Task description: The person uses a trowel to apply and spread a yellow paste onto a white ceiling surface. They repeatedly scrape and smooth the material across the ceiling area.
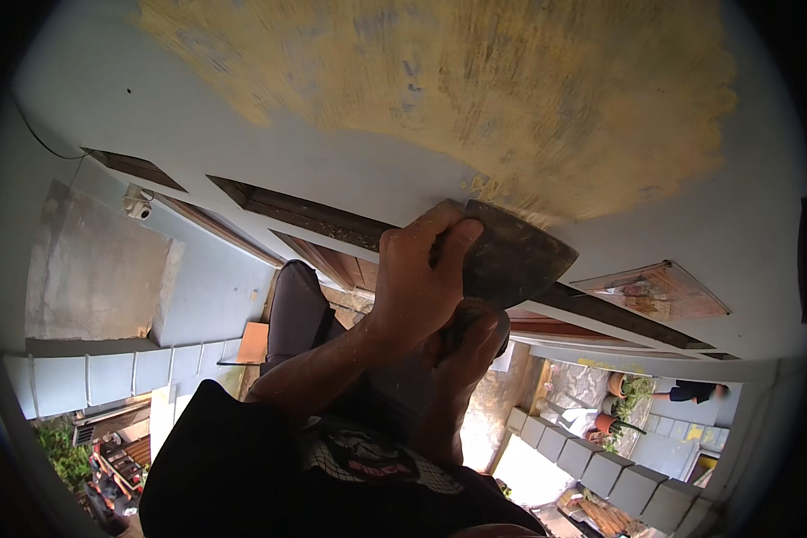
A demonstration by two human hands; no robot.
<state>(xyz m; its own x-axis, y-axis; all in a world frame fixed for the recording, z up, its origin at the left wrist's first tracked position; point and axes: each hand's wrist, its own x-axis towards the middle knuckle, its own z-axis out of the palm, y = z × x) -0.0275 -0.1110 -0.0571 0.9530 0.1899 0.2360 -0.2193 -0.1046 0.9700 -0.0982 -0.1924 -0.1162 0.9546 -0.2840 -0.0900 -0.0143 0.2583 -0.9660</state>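
Observation:
A dark, flat, broad-bladed scraper (520,260) is held up against a pale wall surface (332,170). Its wide edge meets the lower border of a streaky yellowish coating (475,81). My left hand (423,264) pinches the blade's left corner between thumb and fingers. Just below, my right hand (475,336) is closed at the narrow end of the scraper; the handle, if there is one, is hidden in the fist. Bare greyish spots show through the coating.
Dark recessed openings (287,212) run below the coated area. A picture sheet (659,291) hangs at the right. A white camera (137,203) is mounted at the left. Farther down are a block-topped low wall (601,471), potted plants (614,403) and, at far right, another person (690,392).

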